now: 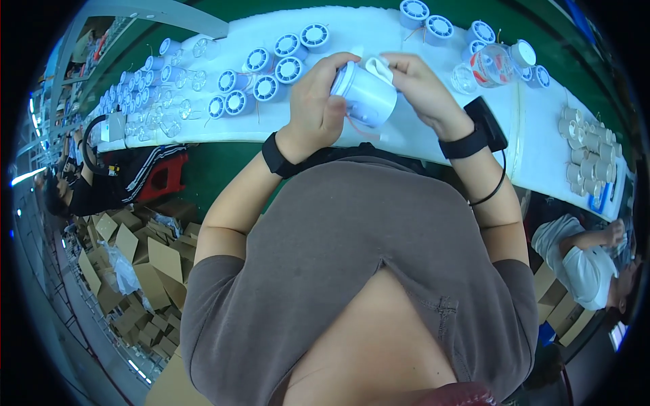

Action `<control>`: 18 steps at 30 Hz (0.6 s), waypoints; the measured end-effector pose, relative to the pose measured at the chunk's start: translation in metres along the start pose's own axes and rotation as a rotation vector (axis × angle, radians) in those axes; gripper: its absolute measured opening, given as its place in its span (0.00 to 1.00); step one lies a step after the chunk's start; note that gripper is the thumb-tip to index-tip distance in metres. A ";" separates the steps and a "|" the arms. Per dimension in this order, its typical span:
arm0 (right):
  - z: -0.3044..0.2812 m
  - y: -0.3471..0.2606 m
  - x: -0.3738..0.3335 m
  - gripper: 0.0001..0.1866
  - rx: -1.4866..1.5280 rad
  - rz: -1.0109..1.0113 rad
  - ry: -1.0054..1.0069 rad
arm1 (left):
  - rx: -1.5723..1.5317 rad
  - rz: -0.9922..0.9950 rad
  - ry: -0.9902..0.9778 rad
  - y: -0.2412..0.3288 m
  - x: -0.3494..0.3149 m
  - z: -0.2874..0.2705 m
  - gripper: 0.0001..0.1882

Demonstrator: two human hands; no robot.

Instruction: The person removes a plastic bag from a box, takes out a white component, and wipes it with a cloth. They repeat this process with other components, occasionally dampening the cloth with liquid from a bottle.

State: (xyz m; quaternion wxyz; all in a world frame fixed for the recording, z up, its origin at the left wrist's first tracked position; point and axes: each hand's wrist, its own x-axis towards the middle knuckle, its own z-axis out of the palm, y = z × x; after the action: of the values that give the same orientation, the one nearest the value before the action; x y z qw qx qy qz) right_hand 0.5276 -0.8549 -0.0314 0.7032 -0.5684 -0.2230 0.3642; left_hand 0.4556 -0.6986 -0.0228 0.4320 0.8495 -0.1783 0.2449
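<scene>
Above the white worktable [433, 122], I hold a tilted white plastic cylindrical housing [374, 101] with a rim at its left end. My left hand [317, 98] is closed round that rimmed end. A thin reddish wire [357, 128] hangs beneath the housing. My right hand [423, 84] pinches a small white curved piece [380, 70] at the housing's upper right side; its exact kind is unclear, and whether it is attached cannot be made out.
Several white units with blue spoked ends [289, 70] stand left of my hands. More units [439, 27] and a clear jar with red marks [492, 66] stand to the right. Beige cylinders [589, 152] sit far right. Cardboard boxes [145, 264] are piled at lower left. People sit at both sides.
</scene>
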 end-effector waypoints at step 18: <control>-0.057 0.032 -0.118 0.12 0.281 0.129 0.483 | 0.851 -0.064 -0.311 -0.063 -0.003 0.012 0.21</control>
State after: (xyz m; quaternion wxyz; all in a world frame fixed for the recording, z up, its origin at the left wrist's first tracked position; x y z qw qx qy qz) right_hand 0.4854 -0.9787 -0.0651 0.7833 -0.5486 0.0404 0.2896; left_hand 0.4884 -0.6726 -0.0710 0.0196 0.9832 -0.0983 0.1523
